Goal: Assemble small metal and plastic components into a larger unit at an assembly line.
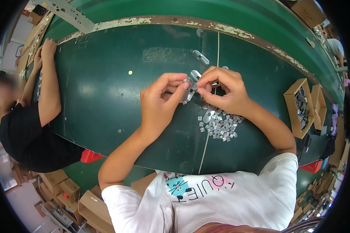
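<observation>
My left hand [159, 99] pinches a clear, rounded oblong plastic piece [187, 91] between thumb and fingers. Close to its right side, my right hand [231, 91] has thumb and fingertips pressed together; what they hold, if anything, is too small to make out. One silver oblong plate with a dark centre hole [200, 57] lies on the table beyond my hands. More such plates lie under and around my right hand, partly hidden by it. Nearer to me, a pile of small clear square pieces [223, 127] is spread below my right wrist.
The dark green table [101, 93] has a pale seam line. Cardboard boxes [299, 106], one holding dark parts, stand at the right. A small yellow dot [130, 72] sits left of my hands. At the left edge, another person [31, 116] rests their arms on the table.
</observation>
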A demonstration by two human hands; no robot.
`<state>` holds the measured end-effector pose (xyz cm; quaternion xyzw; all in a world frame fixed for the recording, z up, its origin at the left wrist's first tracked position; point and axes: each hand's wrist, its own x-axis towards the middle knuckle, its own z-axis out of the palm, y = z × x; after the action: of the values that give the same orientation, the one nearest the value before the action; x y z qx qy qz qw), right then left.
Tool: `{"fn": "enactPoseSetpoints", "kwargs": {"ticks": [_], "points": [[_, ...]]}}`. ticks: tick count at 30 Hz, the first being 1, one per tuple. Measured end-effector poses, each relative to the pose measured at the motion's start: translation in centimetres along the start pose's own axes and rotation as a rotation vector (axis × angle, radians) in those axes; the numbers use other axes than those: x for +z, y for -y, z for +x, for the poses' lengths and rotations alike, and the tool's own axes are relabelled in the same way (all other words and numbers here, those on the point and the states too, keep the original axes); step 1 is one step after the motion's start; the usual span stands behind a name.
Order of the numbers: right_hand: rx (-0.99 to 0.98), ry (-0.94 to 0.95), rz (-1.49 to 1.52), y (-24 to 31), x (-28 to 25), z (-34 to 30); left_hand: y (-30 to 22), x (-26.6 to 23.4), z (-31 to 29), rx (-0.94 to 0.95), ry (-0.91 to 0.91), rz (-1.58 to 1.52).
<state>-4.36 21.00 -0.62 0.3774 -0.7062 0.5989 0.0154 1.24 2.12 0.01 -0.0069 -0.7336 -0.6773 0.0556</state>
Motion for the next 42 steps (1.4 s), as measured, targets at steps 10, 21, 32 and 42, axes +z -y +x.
{"fn": "enactPoseSetpoints", "kwargs": {"ticks": [10, 21, 32, 42], "points": [[-0.057, -0.008, -0.192, 0.7, 0.3, 0.1, -0.1, -0.1, -0.1, -0.145, 0.205, -0.288], [-0.010, 0.032, -0.053, -0.6, 0.6, -0.5, 0.2, 0.2, -0.3, -0.167, 0.110, -0.325], [-0.131, -0.005, -0.205, -0.5, 0.5, -0.6, 0.1, 0.7, -0.3, -0.183, 0.139, -0.343], [0.068, 0.082, 0.255, -0.3, 0.4, -0.9, 0.4, 0.7, -0.6, -0.124, 0.166, -0.336]]}}
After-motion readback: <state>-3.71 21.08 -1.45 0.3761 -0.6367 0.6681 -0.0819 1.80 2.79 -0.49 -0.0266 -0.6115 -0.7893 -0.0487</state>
